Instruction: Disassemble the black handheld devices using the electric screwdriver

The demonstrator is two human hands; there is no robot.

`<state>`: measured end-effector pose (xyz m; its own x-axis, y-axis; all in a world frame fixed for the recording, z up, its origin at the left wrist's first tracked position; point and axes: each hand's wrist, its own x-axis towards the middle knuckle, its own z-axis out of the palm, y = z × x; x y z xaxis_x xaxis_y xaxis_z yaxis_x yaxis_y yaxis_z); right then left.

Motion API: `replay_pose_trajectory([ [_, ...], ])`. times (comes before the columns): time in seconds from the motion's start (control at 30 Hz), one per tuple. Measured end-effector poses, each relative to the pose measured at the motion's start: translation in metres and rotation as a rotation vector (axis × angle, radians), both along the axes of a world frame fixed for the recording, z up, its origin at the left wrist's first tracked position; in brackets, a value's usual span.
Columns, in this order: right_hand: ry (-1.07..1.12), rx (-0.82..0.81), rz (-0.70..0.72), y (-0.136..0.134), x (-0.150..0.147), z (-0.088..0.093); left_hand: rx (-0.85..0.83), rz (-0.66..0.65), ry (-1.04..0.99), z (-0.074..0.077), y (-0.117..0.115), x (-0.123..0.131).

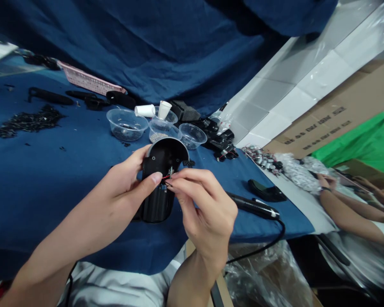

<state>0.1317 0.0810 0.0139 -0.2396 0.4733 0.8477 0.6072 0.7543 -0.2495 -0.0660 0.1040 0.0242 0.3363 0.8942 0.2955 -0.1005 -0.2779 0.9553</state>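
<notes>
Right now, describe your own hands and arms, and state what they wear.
The left hand and right hand are bare, with no gloves, and no sleeves show on the forearms. The left thumb has a long, rounded nail.

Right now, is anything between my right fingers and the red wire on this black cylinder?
Nothing visible is. Your right hand has its fingertips right at the red wire. Your left hand grips the black cylindrical housing, its thumb lying beside the wire, not across it.
</notes>
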Motion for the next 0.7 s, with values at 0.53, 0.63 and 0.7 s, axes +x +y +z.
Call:
replay_pose_trajectory([
  [0.53, -0.028, 0.065, -0.122, -0.004, -0.007, -0.007, -0.052, -0.073, -0.010, 0.001, 0.003, -0.011],
  [0.63, -0.031, -0.004, -0.058, -0.005, -0.004, -0.005, -0.049, -0.115, -0.052, -0.001, 0.006, -0.010],
  [0.7, -0.020, -0.039, -0.007, -0.004, -0.002, -0.003, -0.064, -0.112, -0.047, -0.003, 0.008, -0.009],
])
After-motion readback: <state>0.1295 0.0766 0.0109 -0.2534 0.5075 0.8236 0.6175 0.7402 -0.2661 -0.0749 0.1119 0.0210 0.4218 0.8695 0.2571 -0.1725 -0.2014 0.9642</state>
